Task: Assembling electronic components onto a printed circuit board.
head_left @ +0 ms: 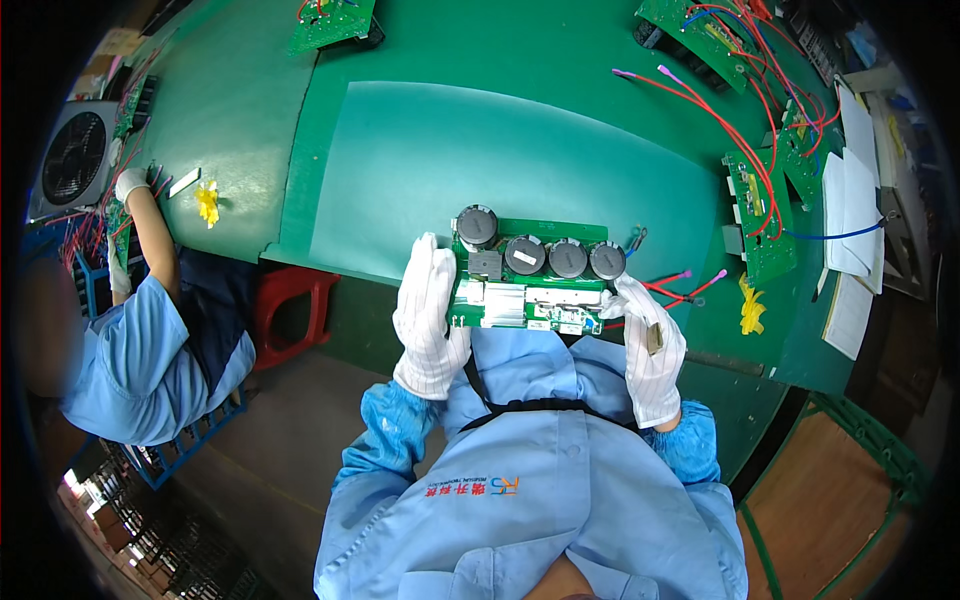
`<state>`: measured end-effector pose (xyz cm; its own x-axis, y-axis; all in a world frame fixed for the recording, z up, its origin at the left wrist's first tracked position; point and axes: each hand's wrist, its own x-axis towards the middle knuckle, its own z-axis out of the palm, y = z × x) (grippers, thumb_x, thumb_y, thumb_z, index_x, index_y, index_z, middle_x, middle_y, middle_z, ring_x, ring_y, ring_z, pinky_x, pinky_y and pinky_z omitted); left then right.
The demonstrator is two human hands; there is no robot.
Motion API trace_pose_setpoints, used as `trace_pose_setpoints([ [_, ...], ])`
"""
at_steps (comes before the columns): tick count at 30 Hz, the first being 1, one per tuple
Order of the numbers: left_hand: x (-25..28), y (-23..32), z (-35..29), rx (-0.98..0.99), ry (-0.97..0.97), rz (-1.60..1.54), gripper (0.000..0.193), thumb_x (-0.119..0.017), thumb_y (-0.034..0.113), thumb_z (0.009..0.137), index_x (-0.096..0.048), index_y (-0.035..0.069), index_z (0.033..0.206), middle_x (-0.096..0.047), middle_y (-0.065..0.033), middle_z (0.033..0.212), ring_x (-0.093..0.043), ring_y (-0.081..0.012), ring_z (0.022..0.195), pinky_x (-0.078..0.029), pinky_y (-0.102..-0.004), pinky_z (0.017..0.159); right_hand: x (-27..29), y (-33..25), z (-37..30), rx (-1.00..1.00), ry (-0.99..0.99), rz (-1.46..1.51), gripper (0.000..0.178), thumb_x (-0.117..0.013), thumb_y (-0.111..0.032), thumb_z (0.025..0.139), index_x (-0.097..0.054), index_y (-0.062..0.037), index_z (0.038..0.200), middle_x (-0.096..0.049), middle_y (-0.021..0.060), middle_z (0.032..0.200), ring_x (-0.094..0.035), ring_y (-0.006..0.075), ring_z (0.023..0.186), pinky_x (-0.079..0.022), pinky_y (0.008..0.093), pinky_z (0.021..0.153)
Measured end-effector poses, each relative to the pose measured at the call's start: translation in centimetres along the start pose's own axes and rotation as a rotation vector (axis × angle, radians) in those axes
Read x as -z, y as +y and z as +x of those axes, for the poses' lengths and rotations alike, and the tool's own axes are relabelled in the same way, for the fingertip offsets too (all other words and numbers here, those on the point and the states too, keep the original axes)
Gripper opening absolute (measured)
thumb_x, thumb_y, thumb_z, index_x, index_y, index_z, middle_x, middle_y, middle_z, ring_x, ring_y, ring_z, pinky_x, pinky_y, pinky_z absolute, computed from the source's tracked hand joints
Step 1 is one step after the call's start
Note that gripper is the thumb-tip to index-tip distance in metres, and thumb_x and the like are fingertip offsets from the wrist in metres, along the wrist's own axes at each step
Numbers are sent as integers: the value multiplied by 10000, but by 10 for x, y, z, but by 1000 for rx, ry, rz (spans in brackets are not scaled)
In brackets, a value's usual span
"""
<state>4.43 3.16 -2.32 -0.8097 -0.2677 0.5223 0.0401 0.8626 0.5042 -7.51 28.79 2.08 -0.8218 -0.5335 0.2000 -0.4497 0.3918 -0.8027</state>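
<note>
Both my hands, in white striped gloves, hold a green circuit board (545, 232) at the near edge of the table. Several black round capacitors (525, 255) stand along its far part, with a silver heatsink (503, 304) nearer me. My left hand (428, 310) is closed on the board's left end, its thumb side out of sight behind the board. At the right end, my right hand (645, 335) grips the board by its edge. Red wires with pink connectors (690, 290) stick out beyond the right hand.
More circuit boards with red wires (757, 215) lie on the right, beside white papers (850, 215). Another board (335, 25) is at the far edge. Yellow ties (207, 203) lie on the left. A co-worker (165, 350) in blue sits left, near a red stool (295, 312) and a fan (75, 155).
</note>
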Motion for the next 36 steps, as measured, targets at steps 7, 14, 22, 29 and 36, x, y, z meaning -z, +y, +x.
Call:
trace_pose_setpoints([
  [7,32,35,-11,976,10,-860,470,-460,217,1071,-489,-119,1399,-676,-212,1223,-714,-241,965,-583,-322,837,0,-5,4,-161,26,123,287,-587,62,959,-641,50,1240,-712,187,1221,-705,344,1079,-540,374,941],
  [14,32,42,18,1225,-82,-1234,461,-572,387,1066,-623,-66,1135,-720,-141,999,-750,-230,878,-611,-335,794,-3,-14,2,-102,-41,-31,192,-541,-16,1018,-657,58,1151,-724,178,1127,-709,323,985,-548,375,900],
  [22,40,-17,54,1057,98,-1154,390,-647,365,1012,-677,-24,1014,-709,-112,797,-691,-195,639,-548,-298,598,-10,-52,24,-79,-235,244,228,-499,-56,1053,-632,44,1209,-761,138,1094,-707,306,1048,-544,384,942],
  [29,122,-136,101,927,363,-880,292,-647,307,1013,-630,40,897,-613,-68,648,-638,-197,510,-522,-283,508,-17,-58,35,13,-241,152,266,-481,-105,1070,-633,42,1231,-777,104,1015,-727,235,951,-559,340,898],
  [36,177,-277,156,1089,330,-659,434,-641,449,992,-624,21,923,-642,-109,663,-642,-210,522,-547,-330,523,-15,-67,43,54,-163,128,263,-489,-76,1061,-645,44,1235,-780,90,1003,-745,199,923,-563,308,880],
])
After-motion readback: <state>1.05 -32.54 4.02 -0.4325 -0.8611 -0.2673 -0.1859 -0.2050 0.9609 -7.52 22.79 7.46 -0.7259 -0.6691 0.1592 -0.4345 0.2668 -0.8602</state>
